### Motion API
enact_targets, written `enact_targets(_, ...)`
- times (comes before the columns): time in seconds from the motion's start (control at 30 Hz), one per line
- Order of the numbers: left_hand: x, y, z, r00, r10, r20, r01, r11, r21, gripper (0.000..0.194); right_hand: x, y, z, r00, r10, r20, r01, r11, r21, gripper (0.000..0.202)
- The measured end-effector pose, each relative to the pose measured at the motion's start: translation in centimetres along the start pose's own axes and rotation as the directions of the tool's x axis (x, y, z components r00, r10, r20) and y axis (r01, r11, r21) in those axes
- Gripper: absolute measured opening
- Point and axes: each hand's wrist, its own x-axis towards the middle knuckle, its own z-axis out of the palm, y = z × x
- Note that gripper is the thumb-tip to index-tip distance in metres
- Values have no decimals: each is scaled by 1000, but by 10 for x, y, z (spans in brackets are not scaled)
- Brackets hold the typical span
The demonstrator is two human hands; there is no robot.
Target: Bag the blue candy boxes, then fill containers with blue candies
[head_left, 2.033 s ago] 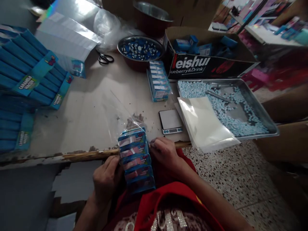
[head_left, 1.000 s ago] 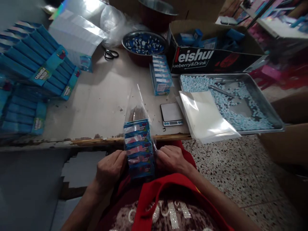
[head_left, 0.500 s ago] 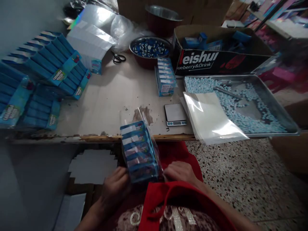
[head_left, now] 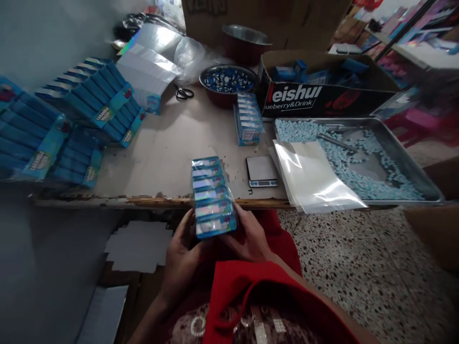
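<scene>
I see blue boxes [head_left: 214, 196] between the left hand [head_left: 183, 248] and right hand [head_left: 251, 235], a red apron [head_left: 251, 272] behind them, pale dark-speckled floor [head_left: 333, 258] to their right.

2 hands, L hand [head_left: 182, 248] & R hand [head_left: 250, 234], on 1 held pack [head_left: 214, 197]; 6 bxs [head_left: 215, 224] showing in it. On tbl [head_left: 168, 157]: 3 side packs [head_left: 95, 98] at far L, plus 1 mid pack [head_left: 248, 122] by the bowls. Bowls = 2: 1 candy bowl [head_left: 218, 98], 1 rear bowl [head_left: 244, 48]. Also 1 pr scissors [head_left: 184, 93], 1 scale [head_left: 262, 169], 1 blk carton [head_left: 358, 104], 1 tray [head_left: 375, 167] w/ 1 metal tool [head_left: 335, 142]. Loose bxs [head_left: 285, 72] in carton: several, overlapping, no exact ct. Film sheets [head_left: 310, 172]: more than 1, no. unclear. Candies [head_left: 229, 80] & pellets [head_left: 301, 130]: lots, too small to ct.
</scene>
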Motion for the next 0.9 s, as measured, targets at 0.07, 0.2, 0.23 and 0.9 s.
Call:
enact_targets(0.07,13,5,6,998,53,-45,-46,989,139,63,9,1,5,995,73,-68,-74,997,-20,79)
enact_targets(0.2,27,5,13,987,139,-79,-117,965,235,56,18,6,10,985,160,-63,-153,983,105,65)
enact_targets(0.23,27,5,15,987,143,-76,-121,965,233,53,18,6,11,983,171,-66,-162,980,118,63)
enact_targets(0.9,26,-12,-18,787,584,-200,-403,731,551,10,30,-4,-15,987,36,-158,-50,995,-81,6)
